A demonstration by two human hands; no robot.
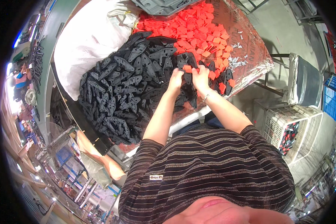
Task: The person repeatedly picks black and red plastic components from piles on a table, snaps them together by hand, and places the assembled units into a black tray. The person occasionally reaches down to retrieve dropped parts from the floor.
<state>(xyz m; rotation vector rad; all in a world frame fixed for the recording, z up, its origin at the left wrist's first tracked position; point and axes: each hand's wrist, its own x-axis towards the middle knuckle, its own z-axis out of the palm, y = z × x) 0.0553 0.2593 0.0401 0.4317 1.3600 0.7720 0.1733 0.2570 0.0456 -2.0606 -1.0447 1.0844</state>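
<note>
Both hands fitting an orange clip onto a black plastic part at desk centre

Left hand (175, 80) and right hand (200, 76) are pressed together, pinching one black part (187, 79) with an orange clip (187, 68). A few fitted parts (223, 86) lie at 3 o'clock; bare black parts (119, 89) at 9 o'clock and orange clips (190, 30) at 12 o'clock are too many to count; most appear unfinished

White sack (87, 39), grey tray (162, 6), white crate (293, 130), perhaps a bin (306, 82)

Dark striped short-sleeved shirt (209, 171), thin wrist bracelet (207, 95)
</note>
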